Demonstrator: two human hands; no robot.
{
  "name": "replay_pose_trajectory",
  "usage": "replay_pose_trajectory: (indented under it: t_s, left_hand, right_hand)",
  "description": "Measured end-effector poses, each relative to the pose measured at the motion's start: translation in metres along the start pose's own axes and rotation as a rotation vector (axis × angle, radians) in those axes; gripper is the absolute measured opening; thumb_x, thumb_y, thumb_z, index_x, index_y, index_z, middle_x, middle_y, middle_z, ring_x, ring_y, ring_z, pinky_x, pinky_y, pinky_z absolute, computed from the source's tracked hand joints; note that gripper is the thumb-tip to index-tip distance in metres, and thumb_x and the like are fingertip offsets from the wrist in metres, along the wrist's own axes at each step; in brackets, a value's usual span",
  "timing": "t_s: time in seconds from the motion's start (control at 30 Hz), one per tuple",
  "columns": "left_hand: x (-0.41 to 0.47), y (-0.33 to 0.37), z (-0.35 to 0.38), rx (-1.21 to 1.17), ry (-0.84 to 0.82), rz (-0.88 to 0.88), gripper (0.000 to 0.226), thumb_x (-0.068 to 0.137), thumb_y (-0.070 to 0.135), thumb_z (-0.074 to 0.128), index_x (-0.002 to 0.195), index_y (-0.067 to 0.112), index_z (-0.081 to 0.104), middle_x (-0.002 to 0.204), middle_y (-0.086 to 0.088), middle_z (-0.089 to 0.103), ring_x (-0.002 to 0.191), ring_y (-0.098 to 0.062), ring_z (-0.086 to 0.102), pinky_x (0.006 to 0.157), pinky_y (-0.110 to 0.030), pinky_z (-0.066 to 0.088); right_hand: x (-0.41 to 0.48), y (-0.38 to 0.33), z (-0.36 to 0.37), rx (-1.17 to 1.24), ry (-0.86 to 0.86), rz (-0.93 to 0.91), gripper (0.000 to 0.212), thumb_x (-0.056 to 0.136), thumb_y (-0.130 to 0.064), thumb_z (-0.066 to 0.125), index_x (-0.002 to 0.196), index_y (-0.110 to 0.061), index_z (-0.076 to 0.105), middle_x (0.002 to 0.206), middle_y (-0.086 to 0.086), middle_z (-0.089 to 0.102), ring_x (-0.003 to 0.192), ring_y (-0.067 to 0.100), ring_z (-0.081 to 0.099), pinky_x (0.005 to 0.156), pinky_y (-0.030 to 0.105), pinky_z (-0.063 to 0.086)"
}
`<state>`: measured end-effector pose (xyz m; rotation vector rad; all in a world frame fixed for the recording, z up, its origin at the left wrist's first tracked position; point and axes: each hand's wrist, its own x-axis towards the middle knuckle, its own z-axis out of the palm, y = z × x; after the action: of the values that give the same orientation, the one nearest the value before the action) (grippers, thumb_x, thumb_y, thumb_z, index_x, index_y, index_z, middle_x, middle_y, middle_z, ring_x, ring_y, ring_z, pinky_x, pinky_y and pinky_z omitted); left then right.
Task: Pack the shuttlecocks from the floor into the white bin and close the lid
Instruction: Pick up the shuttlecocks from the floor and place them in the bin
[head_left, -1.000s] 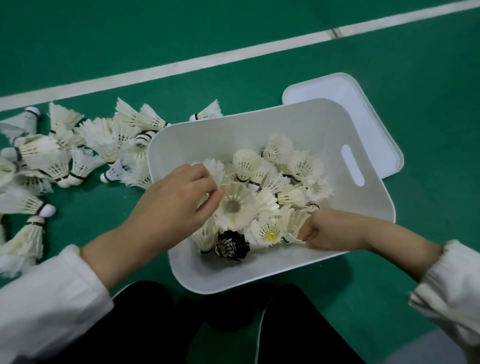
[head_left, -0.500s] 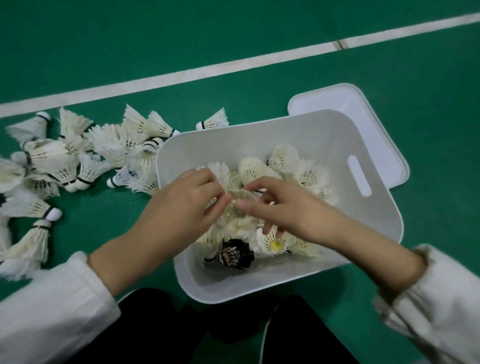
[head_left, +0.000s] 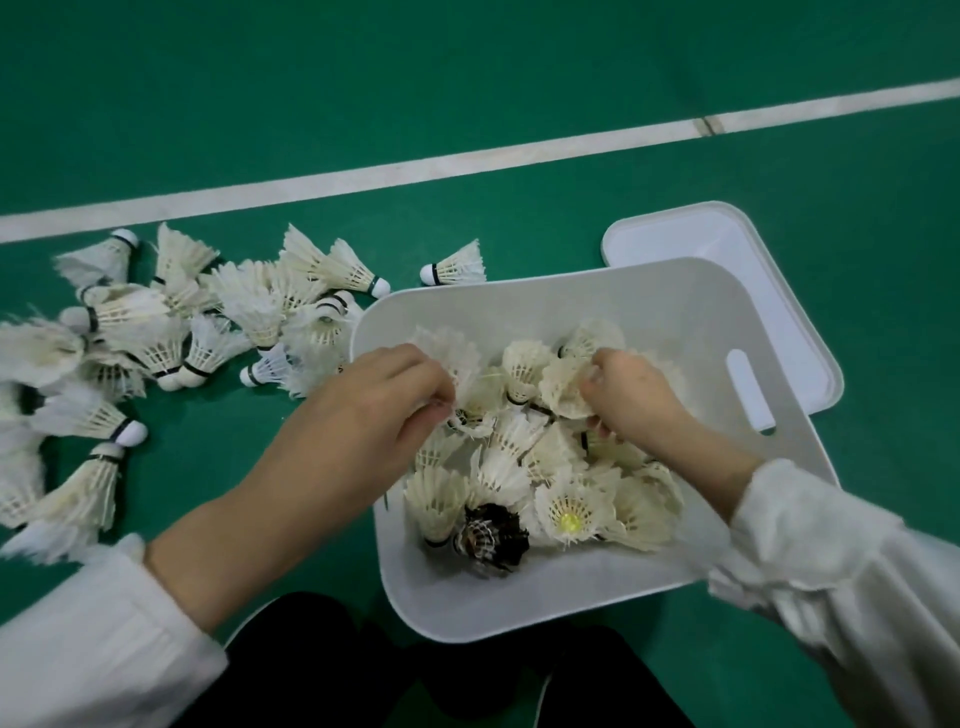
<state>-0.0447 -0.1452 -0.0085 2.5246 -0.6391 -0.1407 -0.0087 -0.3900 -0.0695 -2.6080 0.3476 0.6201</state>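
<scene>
The white bin lies on the green floor in front of me, partly filled with white shuttlecocks and one black shuttlecock. My left hand reaches over the bin's left wall, its fingers pinched on a white shuttlecock inside. My right hand is inside the bin, closed on the feathers of another white shuttlecock. A pile of shuttlecocks lies on the floor to the left of the bin. The white lid lies behind the bin at the right, partly hidden by it.
A white court line crosses the floor behind the pile and the bin. My dark-clothed knees are just below the bin's near edge. One shuttlecock lies alone by the bin's far left corner.
My right hand has moved from the bin's near side to its middle right and gripped a shuttlecock. My left hand has stayed at the left wall.
</scene>
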Motion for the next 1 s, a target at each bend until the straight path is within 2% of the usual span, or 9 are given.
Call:
replay_pose_trajectory:
  t_s: [0.17,0.3,0.43,0.57,0.67,0.73,0.8,0.9,1.0]
  left_hand:
    - [-0.007,-0.006,0.008,0.051,0.02,0.084,0.026,0.086,0.032,0.048,0.084,0.015,0.067,0.086,0.003,0.058,0.086,-0.015,0.046,0.072,-0.024,0.038]
    - [-0.012,-0.009,0.014,0.02,0.002,0.079,0.027,0.087,0.032,0.046,0.084,0.014,0.065,0.085,0.004,0.057,0.082,-0.013,0.046,0.071,-0.02,0.036]
    - [-0.01,-0.011,0.017,0.003,0.0,0.092,0.024,0.087,0.029,0.047,0.085,0.013,0.065,0.086,0.003,0.058,0.082,-0.014,0.047,0.071,-0.022,0.038]
    - [-0.012,-0.013,0.018,0.001,0.009,0.102,0.024,0.087,0.027,0.047,0.086,0.012,0.065,0.086,0.001,0.059,0.083,-0.015,0.046,0.072,-0.021,0.037]
    - [-0.012,-0.01,0.015,-0.009,0.022,0.11,0.023,0.086,0.027,0.047,0.086,0.011,0.064,0.087,0.0,0.059,0.084,-0.014,0.046,0.073,-0.018,0.034]
    - [-0.009,-0.009,0.012,-0.02,0.046,0.121,0.021,0.086,0.026,0.048,0.086,0.011,0.063,0.087,0.0,0.059,0.084,-0.015,0.047,0.072,-0.019,0.035]
    - [-0.007,-0.008,0.008,-0.012,0.065,0.135,0.021,0.088,0.027,0.049,0.087,0.011,0.063,0.088,0.0,0.058,0.084,-0.016,0.048,0.071,-0.024,0.039]
    - [-0.009,-0.011,-0.005,-0.008,0.112,0.077,0.018,0.09,0.025,0.052,0.097,0.013,0.063,0.098,0.001,0.058,0.093,-0.014,0.051,0.08,-0.024,0.04]
    - [-0.014,-0.025,-0.026,0.009,0.165,-0.069,0.019,0.093,0.028,0.05,0.102,0.016,0.061,0.102,0.004,0.057,0.096,-0.011,0.049,0.083,-0.02,0.036]
  right_hand:
    - [0.014,-0.004,0.012,-0.048,0.048,-0.02,0.02,0.09,-0.01,0.045,0.096,-0.008,0.064,0.086,0.01,0.07,0.073,0.029,0.066,0.068,0.036,0.055]
    - [0.008,-0.005,0.008,-0.063,0.01,0.01,0.025,0.093,-0.018,0.042,0.09,-0.009,0.065,0.08,0.009,0.069,0.063,0.024,0.065,0.056,0.029,0.05]
    - [-0.008,-0.014,-0.016,-0.353,-0.052,0.039,0.032,0.092,-0.035,0.044,0.109,-0.012,0.058,0.098,0.009,0.064,0.091,0.029,0.06,0.071,0.033,0.046]
    - [-0.052,-0.037,-0.043,-0.186,0.16,-0.317,0.033,0.093,-0.03,0.049,0.126,-0.025,0.048,0.104,-0.003,0.062,0.082,0.015,0.061,0.072,0.032,0.051]
    - [-0.079,-0.067,-0.037,-0.004,-0.206,-0.476,0.047,0.093,-0.033,0.05,0.135,-0.043,0.03,0.09,-0.009,0.065,0.063,0.007,0.062,0.064,0.027,0.055]
    - [-0.078,-0.074,-0.021,-0.089,-0.288,-0.509,0.042,0.092,-0.036,0.052,0.131,-0.041,0.037,0.094,-0.005,0.068,0.072,0.011,0.065,0.071,0.033,0.054]
    - [-0.072,-0.077,-0.012,-0.149,-0.204,-0.529,0.024,0.091,-0.037,0.054,0.113,-0.028,0.054,0.097,-0.003,0.07,0.082,0.016,0.064,0.074,0.036,0.051]
    - [-0.067,-0.072,-0.008,-0.049,-0.098,-0.496,0.023,0.089,-0.038,0.056,0.09,-0.016,0.064,0.081,-0.001,0.07,0.064,0.013,0.057,0.061,0.029,0.044]
    - [-0.066,-0.062,0.002,-0.068,-0.155,-0.444,0.028,0.092,-0.038,0.052,0.093,-0.016,0.069,0.082,0.003,0.07,0.064,0.015,0.058,0.062,0.028,0.045]
